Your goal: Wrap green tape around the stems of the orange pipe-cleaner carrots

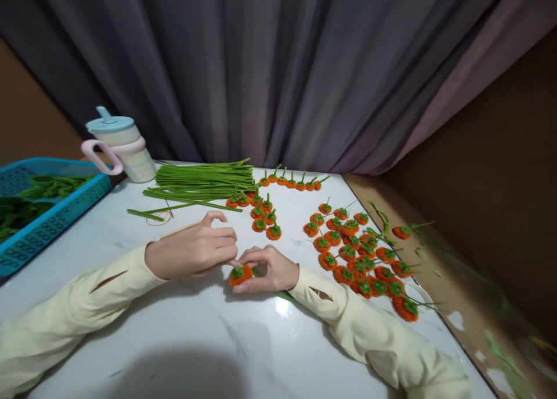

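My right hand point(270, 269) pinches a small fuzzy orange persimmon with a green leafy top point(240, 276), low over the table, between thumb and fingers. From the left, my left hand point(198, 249) reaches to its green top, a fingertip touching there. The left index finger is raised and bent, the other fingers are curled. What they may grip is hidden. Beneath my right wrist a bit of green stem point(285, 296) shows. Finished-looking orange persimmons point(348, 253) crowd the table to the right. A smaller cluster with upright green stems point(266, 213) stands beyond my hands.
Green pipe cleaners point(202, 178) are piled at the back, with a rubber band point(159, 218) near them. More persimmons stand in a row point(291, 183). A lidded tumbler point(126, 147) and a blue basket point(56, 210) of green pieces are at the left. A curtain point(261, 68) hangs behind.
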`<action>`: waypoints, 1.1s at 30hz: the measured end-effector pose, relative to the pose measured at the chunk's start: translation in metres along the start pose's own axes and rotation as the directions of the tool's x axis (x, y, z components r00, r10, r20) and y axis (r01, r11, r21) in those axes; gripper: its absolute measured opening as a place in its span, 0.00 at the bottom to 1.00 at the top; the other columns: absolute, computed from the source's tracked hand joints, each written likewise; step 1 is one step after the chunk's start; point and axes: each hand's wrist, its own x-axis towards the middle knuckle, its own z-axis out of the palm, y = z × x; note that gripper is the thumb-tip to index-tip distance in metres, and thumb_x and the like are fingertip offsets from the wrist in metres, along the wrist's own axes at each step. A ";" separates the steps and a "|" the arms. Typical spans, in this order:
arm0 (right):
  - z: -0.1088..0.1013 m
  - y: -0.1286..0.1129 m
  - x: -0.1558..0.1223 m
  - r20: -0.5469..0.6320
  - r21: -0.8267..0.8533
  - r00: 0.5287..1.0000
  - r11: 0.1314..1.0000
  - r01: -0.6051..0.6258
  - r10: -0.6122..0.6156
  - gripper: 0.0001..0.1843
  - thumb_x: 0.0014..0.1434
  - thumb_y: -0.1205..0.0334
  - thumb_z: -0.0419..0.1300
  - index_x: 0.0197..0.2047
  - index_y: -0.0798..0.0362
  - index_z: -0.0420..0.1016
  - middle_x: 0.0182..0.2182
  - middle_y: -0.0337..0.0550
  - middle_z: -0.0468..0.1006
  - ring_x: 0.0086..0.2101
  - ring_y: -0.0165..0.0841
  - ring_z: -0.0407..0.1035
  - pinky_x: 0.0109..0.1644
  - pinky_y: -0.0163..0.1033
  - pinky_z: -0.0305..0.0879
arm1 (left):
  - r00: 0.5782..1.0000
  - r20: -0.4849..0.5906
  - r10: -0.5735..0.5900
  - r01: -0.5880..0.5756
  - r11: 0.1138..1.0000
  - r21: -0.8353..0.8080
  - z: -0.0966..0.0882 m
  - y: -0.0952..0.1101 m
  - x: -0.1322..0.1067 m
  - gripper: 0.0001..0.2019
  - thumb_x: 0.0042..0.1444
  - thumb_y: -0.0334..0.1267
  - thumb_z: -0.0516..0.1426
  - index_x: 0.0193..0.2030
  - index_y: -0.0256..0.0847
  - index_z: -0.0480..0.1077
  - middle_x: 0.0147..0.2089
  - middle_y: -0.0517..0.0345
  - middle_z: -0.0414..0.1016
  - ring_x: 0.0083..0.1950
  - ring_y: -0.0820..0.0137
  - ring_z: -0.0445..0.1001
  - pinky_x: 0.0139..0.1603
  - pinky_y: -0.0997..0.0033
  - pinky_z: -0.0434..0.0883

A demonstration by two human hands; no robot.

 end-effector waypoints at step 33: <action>-0.002 0.009 -0.003 0.039 -0.027 0.999 1.000 -0.017 0.018 0.15 0.44 0.55 0.67 0.32 0.57 0.76 0.28 0.41 0.76 0.29 0.27 0.66 0.35 0.30 0.61 | 0.968 0.076 -0.239 0.250 0.922 -0.295 -0.010 -0.015 -0.008 0.13 0.63 0.45 0.47 0.42 0.44 0.71 0.44 0.57 0.74 0.49 0.67 0.68 0.49 0.71 0.60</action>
